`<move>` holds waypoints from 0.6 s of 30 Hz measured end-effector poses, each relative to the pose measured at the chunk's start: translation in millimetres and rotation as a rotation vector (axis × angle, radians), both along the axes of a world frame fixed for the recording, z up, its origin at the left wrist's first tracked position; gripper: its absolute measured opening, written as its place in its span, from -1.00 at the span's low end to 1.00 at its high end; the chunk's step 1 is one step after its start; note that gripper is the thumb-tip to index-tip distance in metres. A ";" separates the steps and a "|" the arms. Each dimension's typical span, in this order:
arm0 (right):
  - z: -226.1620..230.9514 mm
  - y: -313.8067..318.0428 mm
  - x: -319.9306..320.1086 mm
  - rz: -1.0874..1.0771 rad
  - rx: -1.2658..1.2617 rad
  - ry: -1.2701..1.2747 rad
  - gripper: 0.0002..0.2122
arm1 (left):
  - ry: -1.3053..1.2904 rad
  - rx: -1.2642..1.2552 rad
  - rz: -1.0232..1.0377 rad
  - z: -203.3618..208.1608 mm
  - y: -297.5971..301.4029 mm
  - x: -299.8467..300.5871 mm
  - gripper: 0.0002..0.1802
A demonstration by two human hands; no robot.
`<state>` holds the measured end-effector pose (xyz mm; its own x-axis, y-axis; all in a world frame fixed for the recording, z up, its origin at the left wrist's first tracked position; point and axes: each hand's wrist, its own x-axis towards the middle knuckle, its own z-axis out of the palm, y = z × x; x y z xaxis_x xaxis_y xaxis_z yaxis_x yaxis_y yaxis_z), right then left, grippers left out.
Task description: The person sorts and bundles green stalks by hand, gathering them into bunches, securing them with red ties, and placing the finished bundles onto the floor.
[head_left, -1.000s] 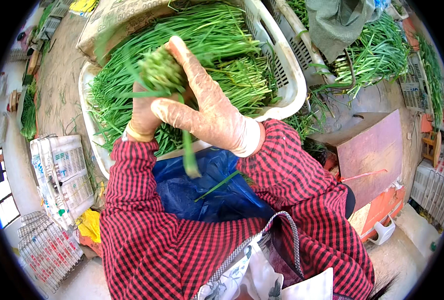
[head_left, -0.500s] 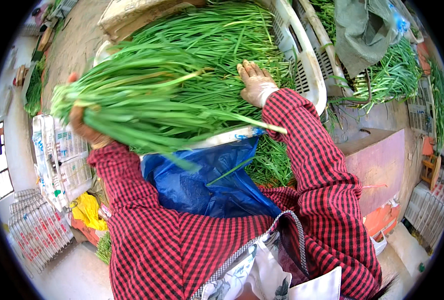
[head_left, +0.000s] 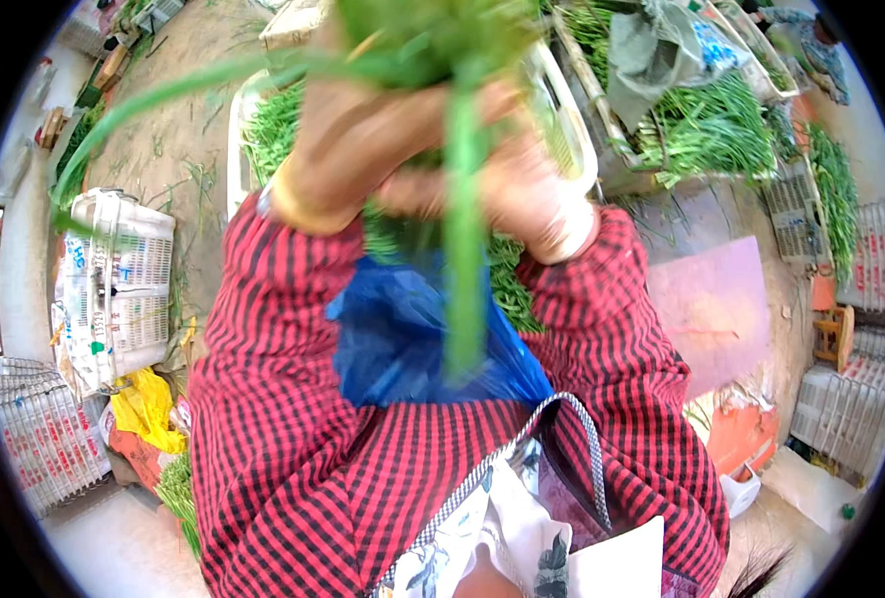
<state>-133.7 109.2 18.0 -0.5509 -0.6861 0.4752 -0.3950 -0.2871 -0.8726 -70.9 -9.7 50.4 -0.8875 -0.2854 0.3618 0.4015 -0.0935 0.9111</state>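
Head view: left grip [head_left: 348,145] clasps green stalks [head_left: 447,35], right grip [head_left: 530,184] unclear, brown floor [head_left: 195,125] beside the crate rim [head_left: 237,159].

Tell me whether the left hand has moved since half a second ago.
Yes: the left hand went right, from the left edge of the white crate toward its middle.

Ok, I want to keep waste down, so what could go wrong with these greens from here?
The hanging blade below the raised bunch might slip out and drop onto the blue plastic. Another long blade, trailing left, could snag or bend. The left hand and right hand are blurred, so their grip is unclear; a weak hold might scatter stems.
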 end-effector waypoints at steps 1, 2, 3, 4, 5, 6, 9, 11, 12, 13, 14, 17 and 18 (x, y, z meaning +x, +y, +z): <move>14.6 12.6 5.5 -0.066 0.016 -0.080 -0.33 | 0.041 0.003 -0.063 6.4 22.2 -4.0 -0.05; 25.3 29.3 11.1 -0.128 0.019 -0.112 -0.46 | 0.103 0.006 -0.123 13.8 41.0 -8.4 -0.05; 19.9 50.2 6.7 -0.177 0.021 -0.111 -0.52 | 0.172 0.019 -0.164 12.6 52.3 -15.2 -0.06; 23.6 73.8 5.4 -0.225 0.017 -0.100 -0.58 | 0.251 0.028 -0.203 20.0 65.1 -17.4 -0.06; 27.4 79.4 9.7 -0.297 -0.044 -0.033 -0.63 | 0.338 0.047 -0.256 20.9 74.9 -18.0 -0.06; 32.5 96.3 7.5 -0.378 -0.104 0.030 -0.67 | 0.439 0.074 -0.294 20.1 86.0 -19.3 -0.07; 85.8 122.1 28.7 -0.491 -0.091 -0.186 -0.59 | 0.454 0.235 -0.329 -8.1 123.4 -2.8 -0.10; 81.6 104.9 38.9 -0.561 0.170 0.000 -0.43 | 0.228 0.121 -0.316 -31.9 119.0 3.2 -0.19; 75.2 105.1 38.0 -0.436 0.233 -0.006 -0.34 | 0.115 0.082 -0.331 -47.3 124.7 1.5 -0.23; 66.6 107.2 36.9 -0.303 0.296 -0.012 -0.24 | 0.114 0.568 -0.368 -75.8 144.8 -5.7 -0.33; 53.1 121.4 43.1 -0.343 0.387 0.026 -0.08 | 0.030 0.936 -0.282 -88.8 167.9 2.5 -0.52; -18.7 181.8 73.6 -0.423 0.675 -0.090 0.08 | -0.374 1.324 -0.401 -113.8 177.2 15.7 -0.64; -35.3 198.0 85.6 -0.420 0.656 -0.218 0.07 | -0.412 1.409 -0.459 -126.5 188.5 24.3 -0.64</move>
